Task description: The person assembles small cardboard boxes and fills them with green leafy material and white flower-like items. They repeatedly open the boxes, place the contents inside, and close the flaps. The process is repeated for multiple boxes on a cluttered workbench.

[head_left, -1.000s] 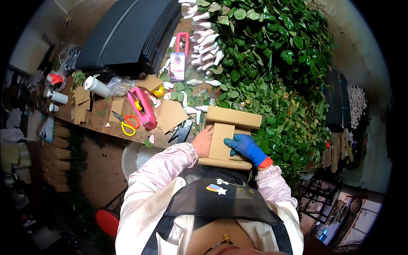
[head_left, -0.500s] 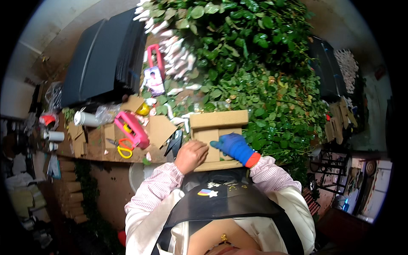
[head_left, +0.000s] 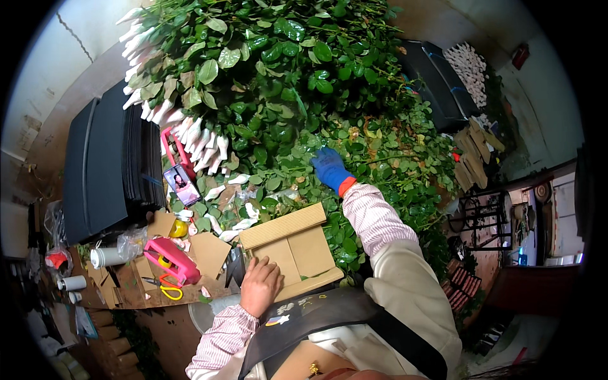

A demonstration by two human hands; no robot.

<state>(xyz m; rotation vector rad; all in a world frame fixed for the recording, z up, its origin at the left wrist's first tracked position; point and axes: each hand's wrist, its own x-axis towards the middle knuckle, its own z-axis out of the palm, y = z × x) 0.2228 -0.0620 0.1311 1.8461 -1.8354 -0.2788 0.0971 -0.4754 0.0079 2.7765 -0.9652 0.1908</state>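
My bare left hand (head_left: 261, 284) lies on the left end of a folded corrugated cardboard wrapper (head_left: 293, 256), its fingers stretched out. The wrapper lies at the table's near edge, with a raised ribbed flap along its far side and bare card inside. Beyond it, my right hand (head_left: 329, 170), in a blue glove with an orange cuff, reaches over loose leafy green stems (head_left: 380, 161). Its fingers point forward and look apart, with nothing visible in them, though leaves surround the fingertips. Farther back rises a big heap of leafy stems (head_left: 278, 82), with white-sleeved flower heads (head_left: 199, 142) along its left side.
Left of the wrapper are black-bladed shears (head_left: 235, 267), yellow-and-orange scissors (head_left: 170, 288), a pink tape dispenser (head_left: 174, 261), a phone (head_left: 182, 184) and cut cardboard (head_left: 208, 253). A stack of dark sheets (head_left: 111, 164) stands far left. Another dark stack (head_left: 437, 82) stands at right.
My right hand has left the wrapper and reached forward over the leaves. My left hand stays on the wrapper's left end. The view has turned, shifting the table leftward and downward.
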